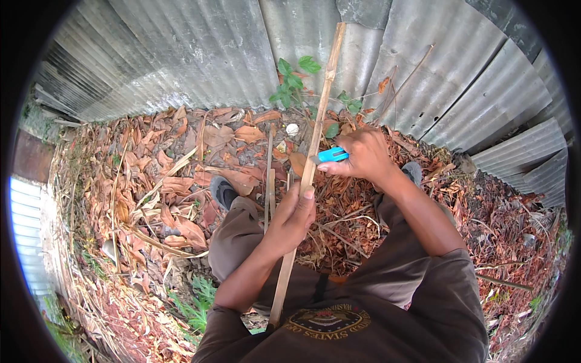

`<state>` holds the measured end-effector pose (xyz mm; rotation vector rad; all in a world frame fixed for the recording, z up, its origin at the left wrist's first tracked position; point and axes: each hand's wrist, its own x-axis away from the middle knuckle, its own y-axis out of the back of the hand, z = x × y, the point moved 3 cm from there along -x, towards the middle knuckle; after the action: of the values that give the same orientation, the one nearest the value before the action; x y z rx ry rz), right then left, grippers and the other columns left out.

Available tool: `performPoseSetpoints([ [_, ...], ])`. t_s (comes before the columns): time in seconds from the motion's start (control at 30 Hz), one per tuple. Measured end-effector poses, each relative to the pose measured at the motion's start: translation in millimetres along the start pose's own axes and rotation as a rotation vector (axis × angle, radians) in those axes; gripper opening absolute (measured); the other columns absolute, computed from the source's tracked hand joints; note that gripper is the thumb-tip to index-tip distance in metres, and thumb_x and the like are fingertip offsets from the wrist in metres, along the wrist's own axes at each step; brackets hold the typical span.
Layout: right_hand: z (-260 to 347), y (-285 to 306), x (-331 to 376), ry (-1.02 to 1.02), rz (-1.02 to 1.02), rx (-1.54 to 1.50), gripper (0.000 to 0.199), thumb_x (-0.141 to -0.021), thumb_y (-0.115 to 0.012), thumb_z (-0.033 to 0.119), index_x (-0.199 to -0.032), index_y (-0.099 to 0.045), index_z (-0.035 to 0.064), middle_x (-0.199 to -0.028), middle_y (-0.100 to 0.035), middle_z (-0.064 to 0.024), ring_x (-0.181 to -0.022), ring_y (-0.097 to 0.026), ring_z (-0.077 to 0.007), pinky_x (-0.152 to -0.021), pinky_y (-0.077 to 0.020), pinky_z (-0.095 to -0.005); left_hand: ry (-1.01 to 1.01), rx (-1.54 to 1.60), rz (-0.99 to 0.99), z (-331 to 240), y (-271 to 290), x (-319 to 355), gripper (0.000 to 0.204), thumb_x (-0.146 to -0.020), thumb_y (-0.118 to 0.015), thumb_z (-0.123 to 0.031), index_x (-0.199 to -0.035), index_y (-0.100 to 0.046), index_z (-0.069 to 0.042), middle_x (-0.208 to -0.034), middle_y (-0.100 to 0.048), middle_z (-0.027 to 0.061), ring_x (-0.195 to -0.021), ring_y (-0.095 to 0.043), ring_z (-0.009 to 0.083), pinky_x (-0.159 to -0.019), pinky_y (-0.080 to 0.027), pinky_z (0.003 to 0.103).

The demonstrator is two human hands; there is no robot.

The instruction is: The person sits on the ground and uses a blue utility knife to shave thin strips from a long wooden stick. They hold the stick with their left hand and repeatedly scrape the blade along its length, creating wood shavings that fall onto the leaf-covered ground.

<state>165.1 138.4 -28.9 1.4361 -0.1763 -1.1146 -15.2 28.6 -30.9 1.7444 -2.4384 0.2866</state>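
Note:
A long split bamboo strip slants up and away from my lap toward the metal fence. My left hand is wrapped round its lower middle, thumb lying along the strip. In my right hand is a blue utility knife, its short blade touching or very close to the strip's right edge just above my left hand. The strip's near end rests against my dark shirt. Between my knees, more bamboo pieces stand or lean, partly hidden behind my left hand.
Corrugated metal sheets form a fence ahead. Dry brown leaves cover the ground around my shoes. A small green plant grows at the fence's foot, near a white round object. Thin sticks lie at the right.

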Motion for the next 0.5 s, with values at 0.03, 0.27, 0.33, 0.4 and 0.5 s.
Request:
performPoseSetpoints([
  [0.03,-2,0,-1,0.010,-0.016,0.005,0.067,-0.068,-0.064,0.073,-0.055,-0.052,0.0081,-0.048,-0.050,-0.0090,-0.045,-0.054,-0.0324,-0.047,-0.0436,-0.0428,0.002,-0.001,-0.004,-1,-2,-1,0.030,-0.104,-0.035,-0.036,-0.095,-0.041,-0.009,-0.059,-0.037,-0.0032,-0.046,-0.034,0.0047,-0.042,-0.029,0.021],
  [0.27,-16,6,-13,-0.090,-0.087,0.076,0.063,-0.069,-0.063,0.072,-0.061,-0.061,0.0090,-0.049,-0.054,-0.0106,-0.048,-0.058,-0.0319,-0.048,-0.0463,-0.0428,-0.074,-0.008,-0.017,-6,-8,-13,0.029,-0.104,-0.034,-0.036,-0.098,-0.041,-0.009,-0.058,-0.037,-0.0036,-0.044,-0.033,0.0048,-0.040,-0.029,0.020],
  [0.33,-31,11,-15,-0.190,-0.078,0.116,0.066,-0.069,-0.059,0.076,-0.067,-0.069,0.0100,-0.052,-0.059,-0.0117,-0.050,-0.062,-0.0302,-0.048,-0.0476,-0.0419,0.019,0.064,0.014,-5,-10,-12,0.027,-0.104,-0.036,-0.034,-0.095,-0.041,-0.009,-0.062,-0.038,-0.0034,-0.049,-0.034,0.0046,-0.043,-0.029,0.021],
  [0.4,-43,8,-14,-0.249,-0.071,0.143,0.067,-0.073,-0.057,0.075,-0.070,-0.071,0.0092,-0.053,-0.060,-0.0132,-0.052,-0.063,-0.0315,-0.049,-0.0479,-0.0427,0.080,0.114,0.034,-5,-12,-12,0.026,-0.104,-0.037,-0.032,-0.094,-0.041,-0.008,-0.064,-0.038,-0.0035,-0.051,-0.034,0.0043,-0.044,-0.029,0.021],
  [0.5,-72,23,-13,-0.459,-0.050,0.224,0.067,-0.076,-0.055,0.073,-0.069,-0.070,0.0075,-0.052,-0.059,-0.0135,-0.053,-0.063,-0.0320,-0.052,-0.0487,-0.0424,0.102,0.134,0.080,-6,-22,-12,0.026,-0.104,-0.037,-0.031,-0.094,-0.042,-0.009,-0.063,-0.037,-0.0042,-0.051,-0.034,0.0041,-0.044,-0.029,0.021],
])
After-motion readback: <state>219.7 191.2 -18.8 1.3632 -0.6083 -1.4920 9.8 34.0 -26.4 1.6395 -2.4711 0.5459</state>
